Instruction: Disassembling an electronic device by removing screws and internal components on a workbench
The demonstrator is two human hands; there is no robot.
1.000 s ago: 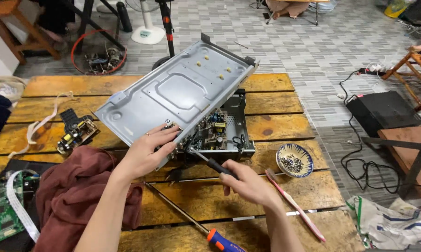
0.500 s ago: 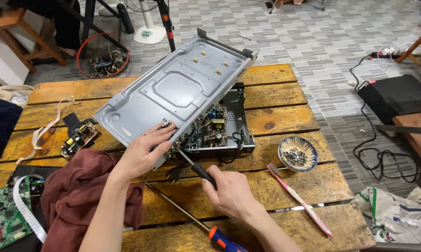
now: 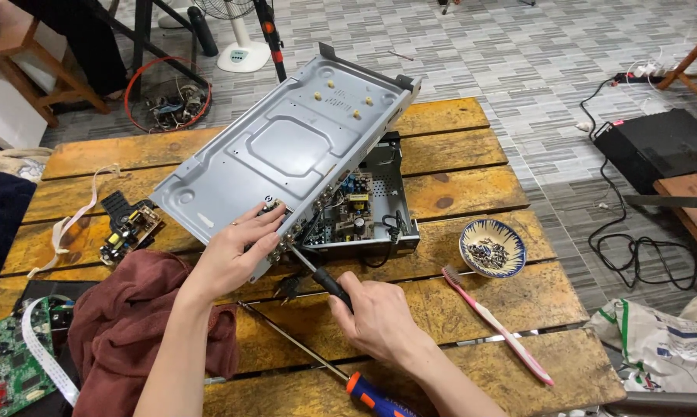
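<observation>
Screwdriver [image 3: 327,283] shifted, toothbrush [image 3: 497,324] beside.

I'm in an informal electronics repair workshop, working at a rough wooden plank table [image 3: 472,166] on a grey tiled floor. Loose circuit boards [image 3: 128,228] lie at the table's left end, a basket of tangled wires [image 3: 167,104] sits beyond it, and a black device with cables [image 3: 657,147] lies on the floor to its right.
</observation>
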